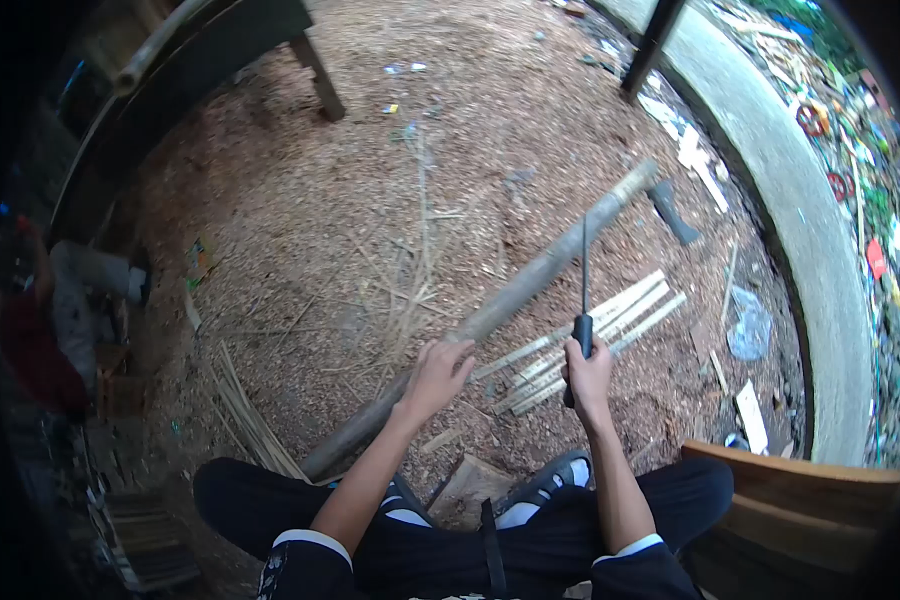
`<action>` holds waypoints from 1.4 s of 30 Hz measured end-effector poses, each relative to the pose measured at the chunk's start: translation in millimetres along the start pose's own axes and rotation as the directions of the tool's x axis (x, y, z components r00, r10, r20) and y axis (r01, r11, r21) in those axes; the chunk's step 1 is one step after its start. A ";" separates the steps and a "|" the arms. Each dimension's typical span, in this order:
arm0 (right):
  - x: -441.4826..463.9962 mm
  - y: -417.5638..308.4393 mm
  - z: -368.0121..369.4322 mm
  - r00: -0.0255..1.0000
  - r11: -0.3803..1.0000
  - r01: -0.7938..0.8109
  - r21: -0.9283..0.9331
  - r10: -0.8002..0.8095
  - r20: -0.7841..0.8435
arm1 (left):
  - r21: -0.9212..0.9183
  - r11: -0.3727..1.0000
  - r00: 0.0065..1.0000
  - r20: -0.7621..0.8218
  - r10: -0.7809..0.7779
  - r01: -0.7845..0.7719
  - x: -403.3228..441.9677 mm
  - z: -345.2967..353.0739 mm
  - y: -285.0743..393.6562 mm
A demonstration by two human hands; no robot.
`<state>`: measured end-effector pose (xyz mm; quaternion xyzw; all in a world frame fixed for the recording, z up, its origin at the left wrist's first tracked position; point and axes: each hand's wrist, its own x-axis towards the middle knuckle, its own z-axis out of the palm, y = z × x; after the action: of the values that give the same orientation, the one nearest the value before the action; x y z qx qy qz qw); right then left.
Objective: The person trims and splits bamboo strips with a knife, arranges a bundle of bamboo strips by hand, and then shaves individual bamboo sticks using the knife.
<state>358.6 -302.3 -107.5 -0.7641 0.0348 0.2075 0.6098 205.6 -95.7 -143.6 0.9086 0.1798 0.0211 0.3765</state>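
My right hand is closed around the black handle of a long knife. Its thin blade points away from me, nearly edge-on to the view, and its tip overlaps the log in the picture. My left hand is over a long grey log, fingers apart and slightly bent; whether it touches the bark is hard to tell. The log runs diagonally across the ground, from near my left knee to the far right. Pale split strips lie side by side just beyond the knife handle.
A dark axe head lies beside the log's far end. More thin strips are at the left. A wood block lies between my feet. Right of me are a wooden bench and a concrete curb. Another person is at far left.
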 end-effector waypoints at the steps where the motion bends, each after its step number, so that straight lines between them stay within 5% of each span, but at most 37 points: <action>1: 4.7 4.1 -5.2 1.000 1.000 0.008 0.005 -0.008 -0.015 | -0.047 0.999 0.998 0.063 -0.010 0.013 2.0 14.7 5.7; 5: 20.5 26.4 -26.0 0.991 0.993 0.045 -0.105 -0.058 -0.124 | -0.210 0.970 0.978 0.190 -0.084 0.124 11.6 74.7 21.1; 8: 21.4 25.6 -42.2 0.977 0.981 0.048 -0.190 -0.086 -0.197 | 0.037 0.998 0.995 -0.088 -0.041 0.045 17.4 130.8 0.8; 12: 23.6 38.0 -54.0 0.969 0.995 0.040 -0.092 -0.061 -0.241 | 0.370 0.924 0.995 -0.072 -0.071 0.093 19.6 156.8 -10.7; 22: 14.6 15.4 -48.1 0.982 0.987 -0.006 -0.161 -0.024 -0.185 | 0.478 0.875 0.997 -0.051 -0.054 0.072 21.0 137.4 -9.8; 25: 8.6 8.1 -42.4 0.993 0.995 0.000 -0.096 -0.011 -0.118 | 0.360 0.933 0.999 -0.041 0.008 0.007 18.2 114.4 1.6; 27: 6.3 5.1 -37.2 0.992 0.992 0.057 -0.113 -0.069 -0.108 | 0.079 0.967 0.971 -0.014 -0.241 0.241 24.4 89.8 11.3; 29: 0.9 -5.6 -30.1 0.988 0.984 0.088 -0.153 -0.106 -0.115 | -0.066 0.990 0.983 -0.127 -0.131 0.124 30.7 59.4 14.4; 31: -2.2 -17.0 -21.6 0.985 0.986 0.127 -0.108 -0.138 -0.102 | -0.406 0.902 0.985 -0.029 -0.171 0.145 38.5 0.9 49.9; 32: -5.5 -28.5 -18.9 0.975 0.969 0.185 -0.167 -0.202 -0.094 | -0.273 0.962 0.978 -0.207 -0.041 -0.017 41.0 -17.5 55.2; 33: -7.8 -37.9 -15.3 0.960 0.944 0.242 -0.224 -0.266 -0.085 | -0.258 0.966 0.973 -0.227 -0.037 -0.024 42.8 -38.4 64.7; 37: -16.9 -63.8 5.0 0.930 0.925 0.362 -0.113 -0.366 -0.020 | -0.431 0.900 0.935 -0.340 -0.097 -0.064 42.8 -114.3 91.6; 39: -27.6 -79.4 12.2 0.923 0.919 0.384 -0.090 -0.384 0.013 | -0.222 0.940 0.842 -0.528 0.108 -0.260 37.7 -141.2 98.4; 42: -45.2 -101.9 23.8 0.887 0.887 0.461 -0.027 -0.459 0.055 | -0.353 0.861 0.779 -0.623 0.076 -0.366 22.3 -176.5 122.1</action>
<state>342.0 -262.9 -1.8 -0.7574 -0.1658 0.0758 0.6270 233.7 -48.3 65.0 0.7571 0.1658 0.3884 0.4984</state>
